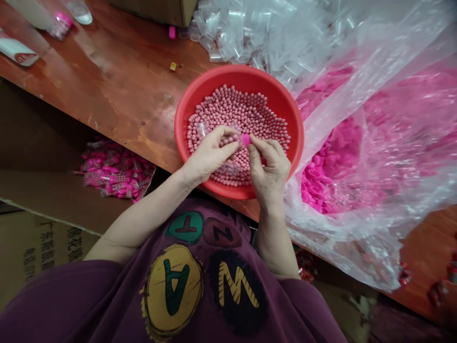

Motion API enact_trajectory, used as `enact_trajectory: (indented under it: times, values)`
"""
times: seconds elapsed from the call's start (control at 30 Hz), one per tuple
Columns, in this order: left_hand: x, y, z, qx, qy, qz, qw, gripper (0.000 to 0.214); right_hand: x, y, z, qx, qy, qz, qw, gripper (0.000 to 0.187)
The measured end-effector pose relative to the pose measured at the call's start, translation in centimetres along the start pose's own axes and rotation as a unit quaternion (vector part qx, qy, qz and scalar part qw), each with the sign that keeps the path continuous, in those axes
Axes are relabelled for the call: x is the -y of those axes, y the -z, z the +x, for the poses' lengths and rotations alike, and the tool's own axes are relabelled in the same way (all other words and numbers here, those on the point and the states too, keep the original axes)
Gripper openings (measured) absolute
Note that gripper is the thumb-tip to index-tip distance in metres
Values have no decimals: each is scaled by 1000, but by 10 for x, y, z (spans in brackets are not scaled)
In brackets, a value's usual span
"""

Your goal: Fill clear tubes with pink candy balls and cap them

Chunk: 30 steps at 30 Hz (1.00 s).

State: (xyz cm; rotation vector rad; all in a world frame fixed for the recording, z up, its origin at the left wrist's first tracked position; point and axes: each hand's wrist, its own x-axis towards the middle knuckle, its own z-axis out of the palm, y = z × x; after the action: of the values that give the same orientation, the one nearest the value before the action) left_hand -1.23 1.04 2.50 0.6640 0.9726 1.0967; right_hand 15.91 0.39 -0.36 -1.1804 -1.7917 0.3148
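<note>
Over a red basin (181,102) of small pink balls (235,107), both my hands meet near the middle. My left hand (213,151) is closed around a small clear plastic container with pink balls showing inside. Between thumb and forefinger, my right hand (270,166) pinches a bright pink cap (246,139) at the container's end. Whether the cap is fully seated I cannot tell. Another clear container (203,128) lies on the balls left of my hands, and part of one shows below them.
Clear empty containers (235,33) are heaped behind the basin. A plastic bag (378,190) of pink caps (317,183) lies to the right. Filled, pink-capped containers (116,169) sit in a cardboard box (43,190) below the wooden table (117,90). A small yellow piece (173,66) lies behind.
</note>
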Motion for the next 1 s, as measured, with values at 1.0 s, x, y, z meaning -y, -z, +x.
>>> enact_trajectory:
  times: [1.0]
  values:
    - [10,11,8,51,-54,-2,997,14,-21,16,5,39,-120,211,969,36]
